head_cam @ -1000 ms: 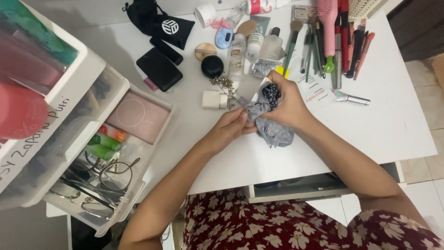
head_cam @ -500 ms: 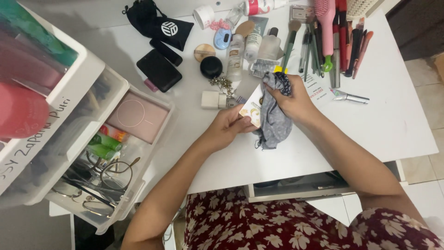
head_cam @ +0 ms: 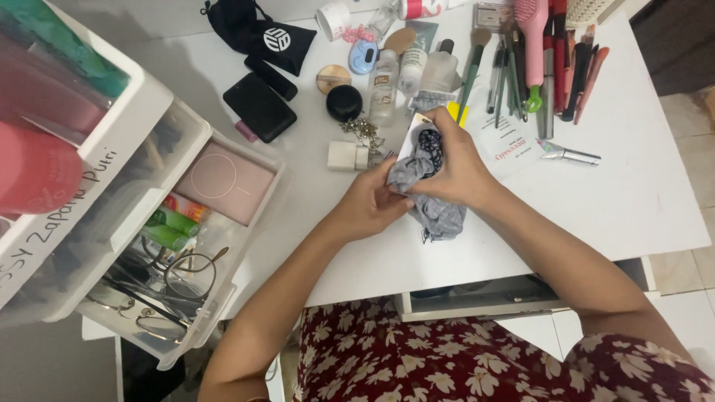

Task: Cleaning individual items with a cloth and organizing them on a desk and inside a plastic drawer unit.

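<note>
Held a bunched grey cloth [head_cam: 430, 195] over the white table [head_cam: 633, 186], pinched between both hands. Right hand [head_cam: 456, 165] closed its grip over the far, upper part of the cloth, fingers curled tight round a dark speckled patch (part of the same cloth or a second piece, could not tell). Left hand [head_cam: 370, 205] shut its grip on the cloth's left edge, thumb and fingertips pressed into the folds. Loose end of the cloth hung out below the right hand, toward the near edge of the table. Just far of the hands: a small white charger [head_cam: 348, 156], a black round jar [head_cam: 344, 103] and a clear bottle [head_cam: 383, 85]. Far right: a row of brushes [head_cam: 514, 71]. Left: an open plastic drawer [head_cam: 186, 253] with eyeglasses [head_cam: 182, 279] inside.
</note>
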